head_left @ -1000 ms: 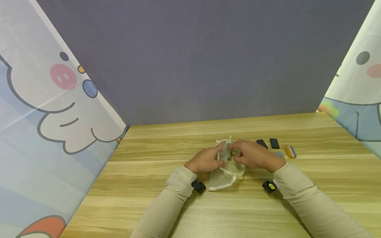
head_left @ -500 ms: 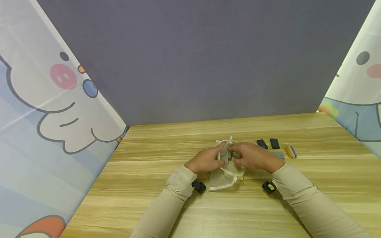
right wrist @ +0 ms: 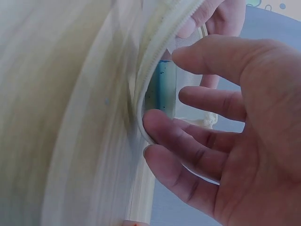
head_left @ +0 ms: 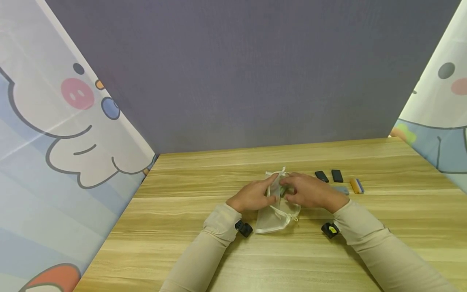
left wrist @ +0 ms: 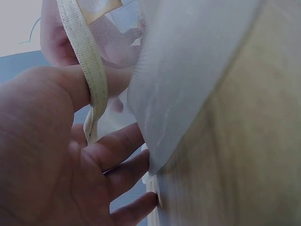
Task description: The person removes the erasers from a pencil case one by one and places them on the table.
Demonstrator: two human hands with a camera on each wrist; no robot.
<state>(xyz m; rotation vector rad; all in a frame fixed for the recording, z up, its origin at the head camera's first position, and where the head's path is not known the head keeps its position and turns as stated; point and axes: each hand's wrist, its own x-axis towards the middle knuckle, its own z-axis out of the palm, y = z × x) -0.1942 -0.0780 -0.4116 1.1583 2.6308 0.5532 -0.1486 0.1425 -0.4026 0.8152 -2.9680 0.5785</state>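
A sheer white drawstring bag (head_left: 271, 221) lies on the table with its mouth spread. My left hand (head_left: 251, 196) is at the mouth's left side; in the left wrist view its thumb passes behind the bag's cream ribbon edge (left wrist: 94, 70), fingers extended against the mesh. Inside the bag is a small pale green block with a blue band (right wrist: 164, 89), its kind unclear. My right hand (head_left: 310, 190) reaches in from the right, fingers loosely bent and spread around the rim. Its fingertips are close to the block, with no grip visible.
Right of the bag lie two black blocks, one nearer (head_left: 321, 176) and one farther right (head_left: 337, 176). Close by are an orange, white and blue block (head_left: 356, 186) and a grey-blue piece (head_left: 341, 190) partly behind the right hand. A grey panel (head_left: 255, 81) stands behind the wooden table (head_left: 175, 227).
The green block has tilted inside the bag, and my right fingers have shifted slightly beside it. My left hand has stayed in place.
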